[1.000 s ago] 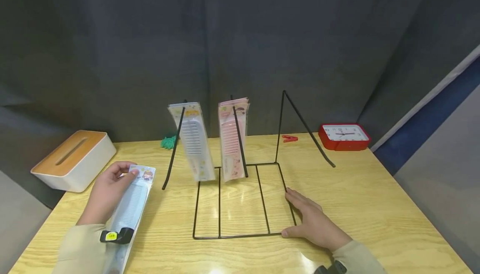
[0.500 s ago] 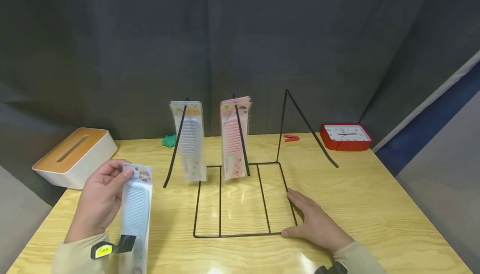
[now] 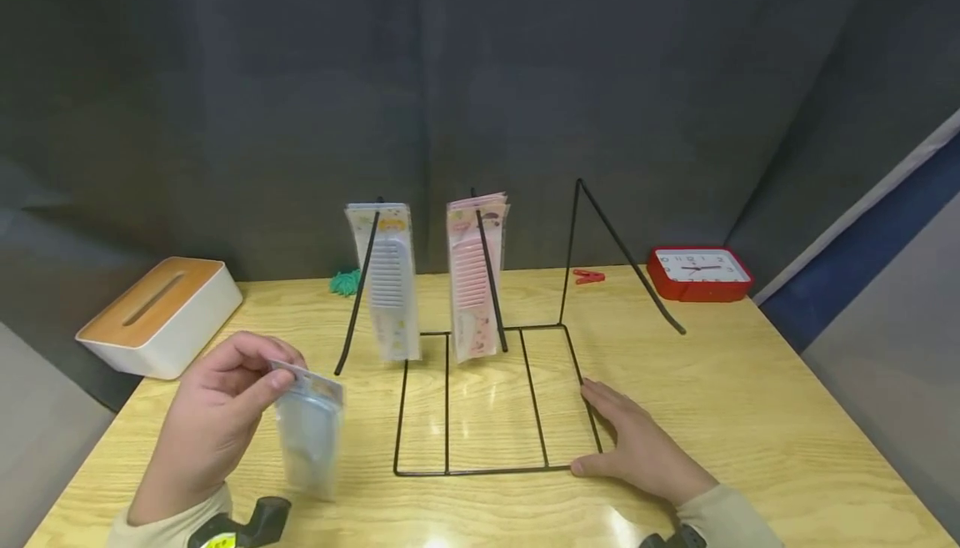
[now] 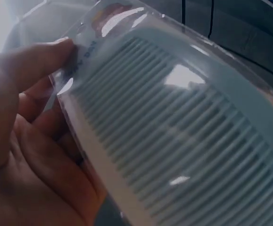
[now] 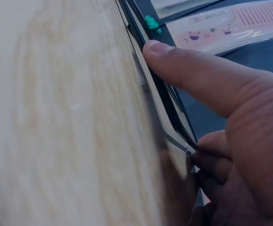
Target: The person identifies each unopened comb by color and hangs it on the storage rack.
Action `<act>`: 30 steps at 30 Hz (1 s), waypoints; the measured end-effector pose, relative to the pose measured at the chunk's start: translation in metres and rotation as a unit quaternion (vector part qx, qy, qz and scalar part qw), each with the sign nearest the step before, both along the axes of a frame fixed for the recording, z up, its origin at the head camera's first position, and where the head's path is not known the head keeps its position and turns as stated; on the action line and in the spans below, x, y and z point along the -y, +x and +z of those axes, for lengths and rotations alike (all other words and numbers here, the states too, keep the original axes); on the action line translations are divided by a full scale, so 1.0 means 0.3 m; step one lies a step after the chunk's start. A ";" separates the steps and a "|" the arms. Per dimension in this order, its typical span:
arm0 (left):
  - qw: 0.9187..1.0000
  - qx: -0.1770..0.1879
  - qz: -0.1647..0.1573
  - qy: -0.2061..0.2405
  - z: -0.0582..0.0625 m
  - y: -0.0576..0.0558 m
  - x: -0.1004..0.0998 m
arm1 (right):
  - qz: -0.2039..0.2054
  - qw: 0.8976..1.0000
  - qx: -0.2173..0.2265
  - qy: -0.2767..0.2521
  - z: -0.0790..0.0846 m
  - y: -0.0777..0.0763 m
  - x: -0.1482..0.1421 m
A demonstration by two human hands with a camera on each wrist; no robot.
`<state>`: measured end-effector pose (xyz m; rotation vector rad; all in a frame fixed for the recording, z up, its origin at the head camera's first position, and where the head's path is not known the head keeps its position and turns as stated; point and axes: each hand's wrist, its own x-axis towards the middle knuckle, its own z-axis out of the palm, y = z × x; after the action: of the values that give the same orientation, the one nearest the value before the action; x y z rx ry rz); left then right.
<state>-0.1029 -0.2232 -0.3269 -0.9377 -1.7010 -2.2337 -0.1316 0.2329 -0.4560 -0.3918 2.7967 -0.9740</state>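
Note:
My left hand pinches the top edge of a blue comb in a clear packet between thumb and fingers. The comb's teeth fill much of the left wrist view, where the packaged comb hangs from the grip. To its right stands a black wire display rack. A packaged blue comb hangs on the rack's left hook, and pink packaged combs hang on the middle one. The right hook holds nothing. My right hand rests at the rack base's front right corner, thumb and fingers touching the wire.
A white tissue box with a wooden lid sits at the table's left edge. At the back lie a green tangled item and a red clip. A red clock stands at the back right, before a dark curtain.
My left hand has moved right, towards the rack. The comb packet in it has swung, so its lower end now points away from me. My right hand stays on the rack's base.

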 end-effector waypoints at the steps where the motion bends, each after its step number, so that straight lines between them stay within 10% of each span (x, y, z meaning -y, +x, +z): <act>1: 1.000 -0.011 0.005 -0.002 0.007 0.007 -0.015 | -0.001 1.000 0.000 -0.001 -0.001 0.000 -0.001; 18: 0.992 -0.101 0.038 0.072 0.035 0.027 -0.164 | 0.005 1.000 -0.001 0.002 -0.001 -0.004 -0.006; 26: 0.985 -0.026 0.169 0.004 0.047 0.033 -0.194 | 0.013 1.000 -0.010 -0.002 0.007 0.002 -0.007; 30: 0.983 0.018 0.184 -0.006 0.047 0.026 -0.199 | 0.012 1.000 -0.009 -0.003 0.007 0.003 -0.004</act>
<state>-0.0951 -0.1636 -0.3129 -0.5318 -1.7384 -2.0070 -0.1307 0.2342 -0.4540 -0.4355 2.8001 -0.9789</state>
